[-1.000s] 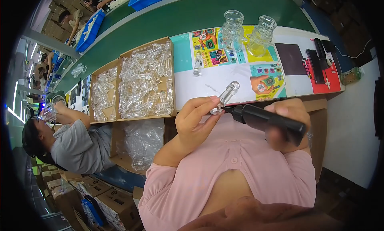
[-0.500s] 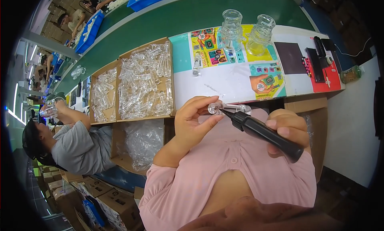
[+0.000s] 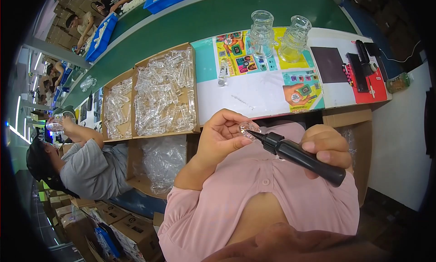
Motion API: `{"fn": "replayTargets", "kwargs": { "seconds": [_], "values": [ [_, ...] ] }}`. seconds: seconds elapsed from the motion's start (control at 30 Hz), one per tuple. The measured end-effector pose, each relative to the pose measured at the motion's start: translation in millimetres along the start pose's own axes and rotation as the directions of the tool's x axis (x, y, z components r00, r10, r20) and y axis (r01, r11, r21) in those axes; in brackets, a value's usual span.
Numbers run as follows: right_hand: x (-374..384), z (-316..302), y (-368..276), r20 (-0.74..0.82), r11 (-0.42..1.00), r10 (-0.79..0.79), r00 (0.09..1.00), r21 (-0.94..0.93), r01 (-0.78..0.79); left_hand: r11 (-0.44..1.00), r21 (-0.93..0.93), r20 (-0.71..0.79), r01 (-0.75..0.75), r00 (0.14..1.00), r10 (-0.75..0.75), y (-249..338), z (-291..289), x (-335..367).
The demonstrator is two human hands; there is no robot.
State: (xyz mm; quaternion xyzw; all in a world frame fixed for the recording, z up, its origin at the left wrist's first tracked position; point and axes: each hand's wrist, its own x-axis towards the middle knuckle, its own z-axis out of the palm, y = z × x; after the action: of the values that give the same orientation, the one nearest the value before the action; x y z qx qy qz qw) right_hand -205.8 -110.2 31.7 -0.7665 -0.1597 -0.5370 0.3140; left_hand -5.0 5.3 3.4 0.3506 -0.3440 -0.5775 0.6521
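Note:
Between the thumb and fingers of my left hand (image 3: 222, 135) is a small clear tube-shaped piece (image 3: 249, 130), held in front of my chest. My right hand (image 3: 328, 147) is wrapped round a black squeeze bottle (image 3: 302, 159) with a long tapered nozzle. The bottle lies slanted, its dark tip at the clear piece; whether they touch I cannot tell. Just left of my hands, a cardboard tray (image 3: 197, 112) holds many similar clear pieces. One clear piece (image 3: 222, 73) lies alone on the printed board.
Two clear glass-like vessels (image 3: 262, 35) stand at the board's far edge. Black devices (image 3: 357, 71) lie on the right, near a jar (image 3: 399, 83). A box with plastic bags (image 3: 163, 160) sits below the tray. At the left sits a co-worker in a grey shirt (image 3: 93, 164).
The clear piece has been turned in my left hand, so its length no longer stretches out to the right. The bottle has shifted very slightly right and down.

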Motion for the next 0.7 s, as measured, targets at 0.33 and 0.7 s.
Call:
{"fn": "replayTargets", "kwargs": {
  "seconds": [0.33,0.7],
  "values": [
    [3.7,-4.7,-12.7,0.129,0.997,0.000,0.992,-0.070,0.009,0.988,0.116,-0.075,-0.102,0.991,0.111,-1.6,2.9,-2.9],
    [2.0,-4.4,-7.5,0.117,0.996,-0.033,0.993,-0.082,0.043,0.901,0.338,-0.062,-0.273,0.948,0.311,-5.8,4.6,-3.2]
  ]
}}
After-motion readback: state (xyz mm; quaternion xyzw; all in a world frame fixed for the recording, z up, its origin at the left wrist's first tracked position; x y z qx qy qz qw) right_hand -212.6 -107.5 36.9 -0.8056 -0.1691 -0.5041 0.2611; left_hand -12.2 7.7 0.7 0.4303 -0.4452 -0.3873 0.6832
